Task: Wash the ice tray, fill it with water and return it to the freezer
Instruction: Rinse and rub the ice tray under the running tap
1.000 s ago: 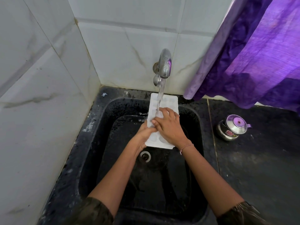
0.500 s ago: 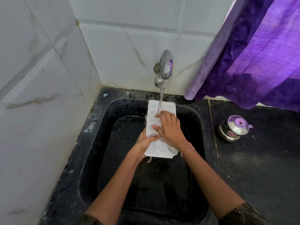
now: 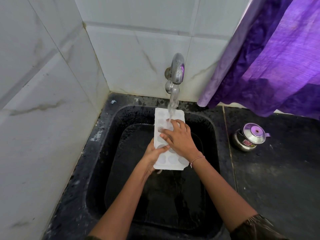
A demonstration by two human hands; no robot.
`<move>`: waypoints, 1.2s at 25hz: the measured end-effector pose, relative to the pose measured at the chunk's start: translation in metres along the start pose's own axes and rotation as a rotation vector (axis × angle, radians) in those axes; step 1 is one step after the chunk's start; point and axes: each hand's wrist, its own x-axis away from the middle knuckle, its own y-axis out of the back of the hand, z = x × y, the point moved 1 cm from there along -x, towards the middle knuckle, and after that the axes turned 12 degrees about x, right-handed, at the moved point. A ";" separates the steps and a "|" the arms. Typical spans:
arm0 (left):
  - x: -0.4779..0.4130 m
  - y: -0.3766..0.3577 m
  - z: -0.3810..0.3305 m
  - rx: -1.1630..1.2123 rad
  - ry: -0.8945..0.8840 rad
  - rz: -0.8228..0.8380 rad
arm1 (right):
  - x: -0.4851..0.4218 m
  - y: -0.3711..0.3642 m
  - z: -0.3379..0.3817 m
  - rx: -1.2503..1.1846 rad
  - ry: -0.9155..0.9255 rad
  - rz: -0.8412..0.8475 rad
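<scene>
Ice tray (image 3: 173,161) over the sink (image 3: 97,170), under the tap (image 3: 177,70) on the far wall; a pot (image 3: 249,137) stands right, on the tabletop (image 3: 277,179).

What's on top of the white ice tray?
The right hand lies on the ice tray, fingers spread, and water from the tap lands on its far end. The left hand holds its left edge. The cups under the right hand are covered.

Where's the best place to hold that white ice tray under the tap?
Grip the ice tray by its near left rim, coming from the left, as the left hand does: that lip is thin and flat, and its top is left clear for the right hand.
</scene>
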 end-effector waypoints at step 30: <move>0.008 0.022 -0.015 0.047 -0.067 -0.112 | -0.002 -0.002 -0.006 -0.132 -0.069 -0.089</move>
